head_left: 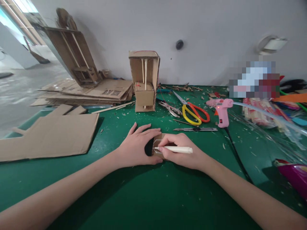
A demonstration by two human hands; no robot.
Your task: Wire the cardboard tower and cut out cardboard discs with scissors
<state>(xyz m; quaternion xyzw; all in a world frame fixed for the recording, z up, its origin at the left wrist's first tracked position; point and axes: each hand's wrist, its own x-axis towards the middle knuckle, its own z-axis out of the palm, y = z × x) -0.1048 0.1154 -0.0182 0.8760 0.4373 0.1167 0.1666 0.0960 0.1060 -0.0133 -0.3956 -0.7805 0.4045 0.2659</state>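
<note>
My right hand pinches a white marker pen, its tip on a small piece of brown cardboard. White lines show on that piece, which lies on the green table; part of it is hidden beneath my hands. My left hand holds the cardboard steady from the left, thumb at the near edge and index finger at the far edge, the other fingers spread. Beyond my hands stands an upright cardboard box model with wooden sticks inside.
Pliers, scissors, a utility knife and a pink glue gun lie behind my right hand. Cut cardboard lies at left, before stacked sheets. A purple object sits at the right edge.
</note>
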